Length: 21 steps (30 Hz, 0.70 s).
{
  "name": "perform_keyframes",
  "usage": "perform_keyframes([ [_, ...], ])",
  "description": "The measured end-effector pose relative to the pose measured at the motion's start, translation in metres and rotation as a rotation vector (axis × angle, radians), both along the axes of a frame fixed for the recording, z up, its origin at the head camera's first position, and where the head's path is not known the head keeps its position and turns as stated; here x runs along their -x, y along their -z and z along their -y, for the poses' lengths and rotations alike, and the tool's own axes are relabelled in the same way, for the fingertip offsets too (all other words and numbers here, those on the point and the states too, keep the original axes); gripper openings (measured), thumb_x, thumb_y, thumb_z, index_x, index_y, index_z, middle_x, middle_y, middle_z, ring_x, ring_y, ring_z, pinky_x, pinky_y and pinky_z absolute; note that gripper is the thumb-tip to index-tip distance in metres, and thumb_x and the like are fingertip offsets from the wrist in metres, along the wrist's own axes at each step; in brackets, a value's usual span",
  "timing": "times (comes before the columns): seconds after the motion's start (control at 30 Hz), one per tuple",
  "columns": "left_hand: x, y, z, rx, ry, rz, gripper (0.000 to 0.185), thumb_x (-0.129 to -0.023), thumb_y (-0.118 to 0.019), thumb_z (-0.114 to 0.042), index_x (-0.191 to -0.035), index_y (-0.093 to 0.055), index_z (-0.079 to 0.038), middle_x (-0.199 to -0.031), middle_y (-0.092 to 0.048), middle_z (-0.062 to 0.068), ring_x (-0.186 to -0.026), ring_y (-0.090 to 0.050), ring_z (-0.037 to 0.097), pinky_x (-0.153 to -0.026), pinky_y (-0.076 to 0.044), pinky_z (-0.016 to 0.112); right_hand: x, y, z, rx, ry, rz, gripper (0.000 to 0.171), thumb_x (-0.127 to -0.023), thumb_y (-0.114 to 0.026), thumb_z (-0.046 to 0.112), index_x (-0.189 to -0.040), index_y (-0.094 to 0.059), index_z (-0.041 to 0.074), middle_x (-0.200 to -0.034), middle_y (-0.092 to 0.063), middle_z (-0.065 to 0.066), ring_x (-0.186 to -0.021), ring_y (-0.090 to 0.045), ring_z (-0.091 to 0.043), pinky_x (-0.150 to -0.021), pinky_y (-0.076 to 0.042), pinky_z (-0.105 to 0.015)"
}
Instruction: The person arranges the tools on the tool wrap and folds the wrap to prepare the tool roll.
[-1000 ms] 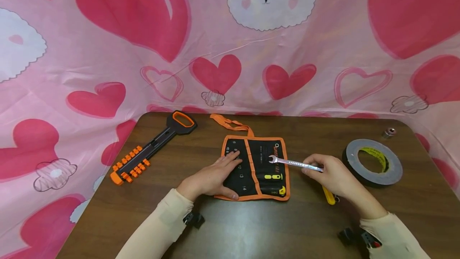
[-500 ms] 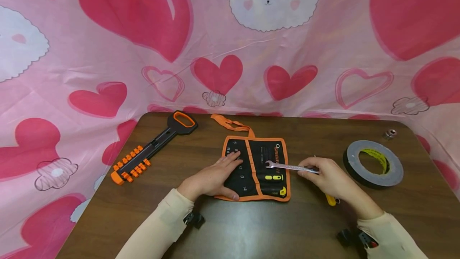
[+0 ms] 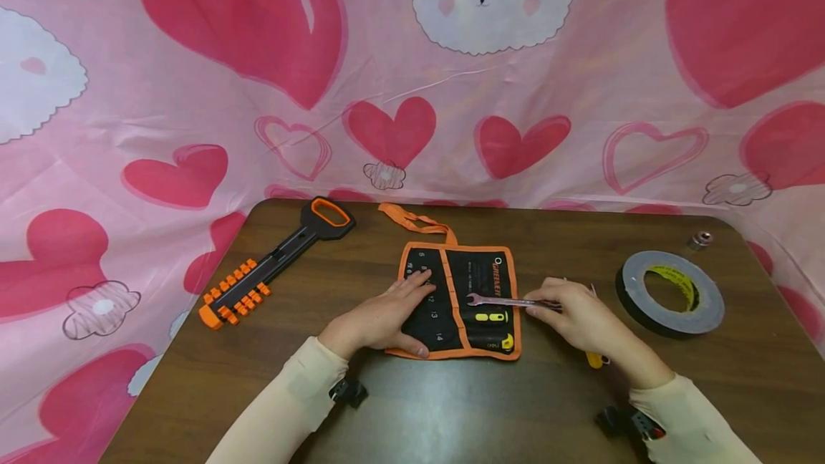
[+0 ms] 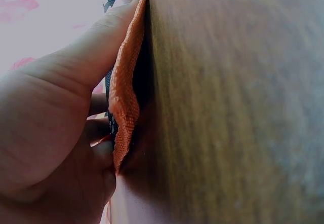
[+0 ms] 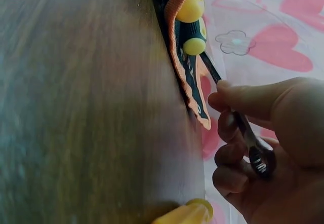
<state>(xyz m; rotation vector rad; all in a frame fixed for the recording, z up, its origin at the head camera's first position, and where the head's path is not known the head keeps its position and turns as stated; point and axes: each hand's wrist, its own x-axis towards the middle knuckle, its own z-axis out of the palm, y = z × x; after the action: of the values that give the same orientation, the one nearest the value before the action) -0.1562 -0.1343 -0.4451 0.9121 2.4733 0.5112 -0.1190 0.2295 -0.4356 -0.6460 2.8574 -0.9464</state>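
Observation:
A black tool pouch (image 3: pixel 477 271) with orange trim lies open on the brown table (image 3: pixel 412 407). My left hand (image 3: pixel 380 317) rests flat on its left half, fingers straight; in the left wrist view the thumb (image 4: pixel 91 51) lies along the pouch's orange edge (image 4: pixel 124 97). My right hand (image 3: pixel 573 317) pinches the handle of a silver wrench (image 3: pixel 499 301), whose open end reaches over the pouch's right half. The right wrist view shows the fingers (image 5: pixel 253 102) curled round the wrench shaft (image 5: pixel 243 127). Yellow-tipped tools (image 3: pixel 490 318) sit in the pouch.
A black and orange bit holder (image 3: pixel 271 263) lies at the left. A roll of grey tape (image 3: pixel 670 292) sits at the right, a small metal socket (image 3: pixel 699 239) behind it. A yellow handle (image 3: pixel 593 359) pokes out under my right hand. Pink heart cloth surrounds the table.
My right hand has carried the wrench leftward and lower, so its open end now lies further over the pouch. The left hand has stayed put.

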Motion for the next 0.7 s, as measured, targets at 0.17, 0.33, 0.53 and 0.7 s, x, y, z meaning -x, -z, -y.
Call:
perform_keyframes([
  [0.17, 0.001, 0.001, 0.0, 0.001, -0.001, 0.003, 0.109, -0.086, -0.09, -0.051, -0.17, -0.031, -0.014, -0.184, -0.01, 0.003, -0.171, -0.006, 0.025, -0.138, -0.017, 0.051, 0.0, -0.001, 0.006, -0.043, 0.013, -0.003, 0.02, -0.1, -0.077, 0.013, -0.118, -0.083, 0.009, -0.088, -0.066, 0.011, -0.076, -0.05, -0.001, -0.067, -0.044, -0.024],
  [0.33, 0.001, 0.001, 0.0, -0.012, 0.001, 0.006, 0.11, -0.085, -0.091, -0.05, -0.17, -0.032, -0.013, -0.184, -0.011, 0.003, -0.171, -0.007, 0.025, -0.138, -0.016, 0.05, 0.002, -0.002, 0.012, -0.058, 0.061, 0.024, 0.02, -0.099, -0.079, 0.014, -0.117, -0.082, 0.008, -0.1, -0.075, 0.003, -0.087, -0.064, -0.011, -0.078, -0.058, -0.038],
  [0.53, 0.0, 0.0, 0.0, -0.017, -0.009, 0.013, 0.11, -0.085, -0.091, -0.051, -0.17, -0.032, -0.014, -0.184, -0.011, 0.002, -0.171, -0.008, 0.025, -0.138, -0.017, 0.051, 0.004, -0.001, 0.017, -0.039, 0.072, 0.006, 0.013, -0.099, -0.077, 0.01, -0.111, -0.082, 0.011, -0.101, -0.077, 0.001, -0.095, -0.07, -0.019, -0.087, -0.06, -0.05],
  [0.7, 0.0, 0.0, 0.001, -0.018, -0.012, 0.013, 0.109, -0.085, -0.091, -0.051, -0.17, -0.032, -0.015, -0.184, -0.011, 0.002, -0.171, -0.007, 0.025, -0.138, -0.017, 0.051, 0.005, -0.001, 0.018, -0.04, 0.054, -0.017, 0.013, -0.099, -0.077, 0.01, -0.11, -0.083, 0.012, -0.099, -0.077, 0.003, -0.093, -0.069, -0.017, -0.086, -0.059, -0.048],
])
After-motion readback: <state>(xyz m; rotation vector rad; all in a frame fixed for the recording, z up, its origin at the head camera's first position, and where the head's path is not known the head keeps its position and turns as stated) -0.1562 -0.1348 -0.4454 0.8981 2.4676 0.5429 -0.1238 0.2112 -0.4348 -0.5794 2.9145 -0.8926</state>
